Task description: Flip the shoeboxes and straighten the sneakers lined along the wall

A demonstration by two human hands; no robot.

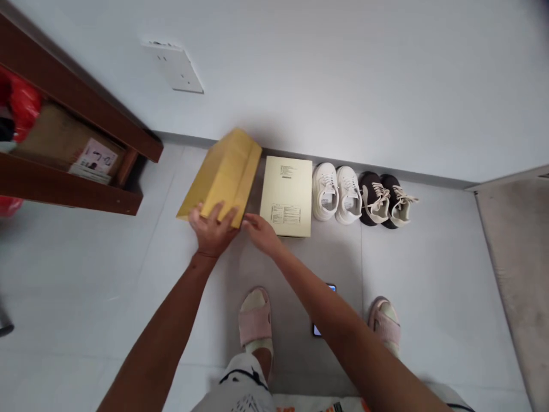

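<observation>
A yellow cardboard box (229, 171) is tipped at an angle above the floor, close to the wall. Spread over its near end are the fingers of my left hand (213, 232), gripping it. My right hand (261, 233) has its thumb and fingers together at the box's near right corner; its grip there is partly hidden. Just right of the yellow box, a cream box (286, 194) with printed labels lies flat on the floor. The underside of the yellow box is out of sight.
White sneakers (337, 193) and dark shoes with pale laces (386, 199) stand along the wall. A phone (317, 330) lies partly behind my right arm. At left is a wooden shelf (77, 186) holding a brown carton (64, 140). My slippered feet are below.
</observation>
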